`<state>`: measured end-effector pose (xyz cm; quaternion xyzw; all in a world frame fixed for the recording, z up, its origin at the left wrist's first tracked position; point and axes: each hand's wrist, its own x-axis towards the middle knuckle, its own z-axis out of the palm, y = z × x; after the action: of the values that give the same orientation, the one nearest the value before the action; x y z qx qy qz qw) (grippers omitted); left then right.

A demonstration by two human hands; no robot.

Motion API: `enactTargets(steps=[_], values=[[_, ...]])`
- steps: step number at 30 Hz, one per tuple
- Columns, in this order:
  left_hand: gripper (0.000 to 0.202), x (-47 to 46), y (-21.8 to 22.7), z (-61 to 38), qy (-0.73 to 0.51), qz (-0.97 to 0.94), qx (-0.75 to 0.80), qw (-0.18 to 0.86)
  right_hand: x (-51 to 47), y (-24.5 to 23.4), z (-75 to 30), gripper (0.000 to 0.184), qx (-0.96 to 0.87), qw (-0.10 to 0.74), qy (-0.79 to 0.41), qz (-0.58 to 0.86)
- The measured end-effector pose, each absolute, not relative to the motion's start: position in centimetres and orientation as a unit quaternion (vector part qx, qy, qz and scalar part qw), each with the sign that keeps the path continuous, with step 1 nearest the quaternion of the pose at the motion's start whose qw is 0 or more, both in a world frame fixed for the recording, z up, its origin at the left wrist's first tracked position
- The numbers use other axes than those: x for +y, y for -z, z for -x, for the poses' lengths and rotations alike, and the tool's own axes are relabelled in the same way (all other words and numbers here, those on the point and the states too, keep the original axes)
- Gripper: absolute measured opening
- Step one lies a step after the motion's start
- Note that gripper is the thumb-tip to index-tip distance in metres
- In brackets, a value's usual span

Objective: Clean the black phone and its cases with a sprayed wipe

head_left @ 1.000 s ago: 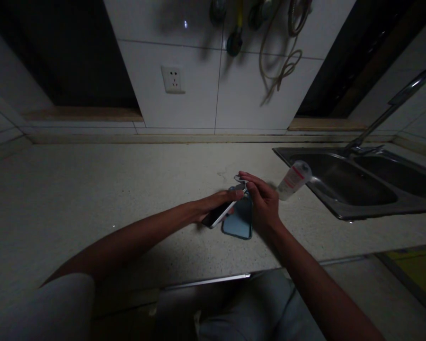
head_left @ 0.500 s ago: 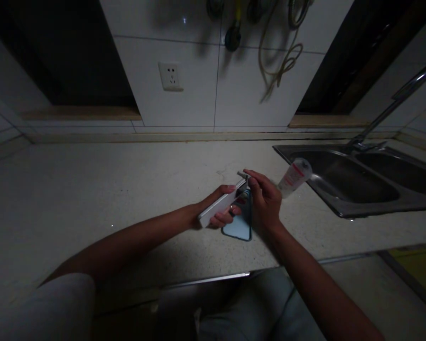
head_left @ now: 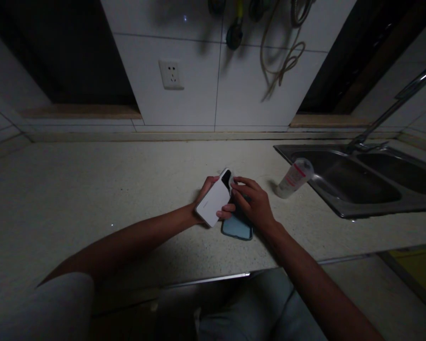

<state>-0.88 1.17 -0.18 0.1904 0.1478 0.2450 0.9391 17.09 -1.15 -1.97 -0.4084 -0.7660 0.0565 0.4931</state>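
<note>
1 phone (head_left: 210,204) gripped in left hand (head_left: 202,191), curled round its edges, white back showing. Right hand (head_left: 258,202) pinched narrow on small pale piece (head_left: 231,182), type unclear, at phone's dark end. Blue case (head_left: 237,229) lies beneath hands; cup (head_left: 294,179) right of right hand.

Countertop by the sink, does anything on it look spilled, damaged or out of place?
Nothing looks plainly spilled or damaged, though the light is dim. The plastic cup beside the sink appears to lean, possibly from the wide view. The blue phone case lies off the phone in the left hand.
</note>
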Motion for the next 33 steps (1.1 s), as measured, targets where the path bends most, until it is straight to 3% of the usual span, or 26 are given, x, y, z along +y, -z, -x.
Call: enactTargets(steps=[13, 33], values=[[0.043, 1.4, 0.4, 1.0, -0.24, -0.187, 0.159, 0.939, -2.5, 1.4, -16.7, 0.024, -0.818, 0.466, -0.056, 0.332], [0.046, 1.7, 0.4, 0.8, -0.226, -0.162, 0.161, 0.947, -2.1, 2.5, -16.6, 0.031, -0.806, 0.458, -0.058, 0.371]])
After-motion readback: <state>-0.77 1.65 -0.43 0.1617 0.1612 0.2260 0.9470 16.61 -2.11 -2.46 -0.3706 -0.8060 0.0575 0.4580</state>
